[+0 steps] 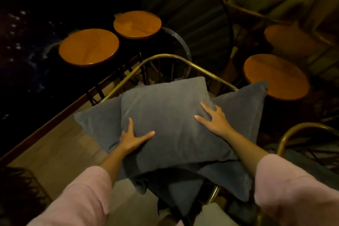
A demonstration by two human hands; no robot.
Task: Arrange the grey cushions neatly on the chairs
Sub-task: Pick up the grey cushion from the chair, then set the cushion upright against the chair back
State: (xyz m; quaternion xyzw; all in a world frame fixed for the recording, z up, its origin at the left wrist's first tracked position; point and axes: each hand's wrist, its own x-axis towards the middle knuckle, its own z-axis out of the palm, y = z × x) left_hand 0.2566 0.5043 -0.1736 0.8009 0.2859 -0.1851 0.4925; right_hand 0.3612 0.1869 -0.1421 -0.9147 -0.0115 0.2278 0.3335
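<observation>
Dim room, view down over a brass-framed chair [192, 64]

- Top grey cushion [170, 124] lies tilted across the chair, far edge near the curved brass backrest, near corner overhanging toward the person
- Under it, more grey cushions: one [97, 124] pokes out to the left, one [244, 104] to the right, a darker one [176, 192] below the near edge. How many in all, cannot tell; they are heaped, not squared up
- Left hand [132, 138]: open, fingers spread, thumb lying on the top face, other fingers wrapped round the cushion's left edge, so a loose side grip rather than a clench
- Right hand [212, 118]: flat, fingers splayed, palm down on the top face near the right edge; it presses, closes on nothing
- Reading: one hand hooks the edge, the other steadies from above, which suits sliding or turning a soft cushion without it folding
- Pink sleeves [86, 194] reach in from below
- Round wooden tables [89, 47] stand well beyond the chair; a second brass chair [300, 132] at right
- Judged stage: pile on one seat, sorting not yet finished
</observation>
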